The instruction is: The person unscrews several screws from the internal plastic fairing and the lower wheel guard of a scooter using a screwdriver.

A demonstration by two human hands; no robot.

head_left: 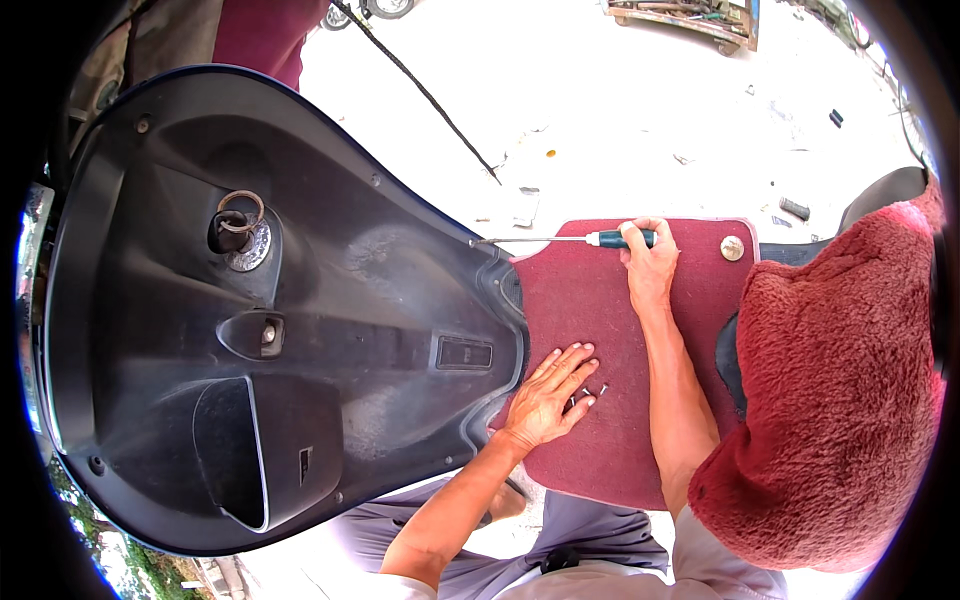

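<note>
My right hand (650, 255) grips the dark green handle of a screwdriver (545, 239). Its long shaft points left, and the tip meets the edge of a scooter's black front panel (370, 300), where a screw seems to sit, too small to make out. Flat on the red floor mat (610, 310) rests my left hand (545, 400), fingers spread. Several small screws (603, 389) lie beside its thumb and fingers. In the panel's ignition, a key with a ring (240, 210) hangs.
A red plush cover (840, 390) drapes the seat at right. The panel has an open storage pocket (235, 450) at lower left. A tool cart (690, 20) stands at the far side, and a dark cable (420, 90) slants above the bright ground.
</note>
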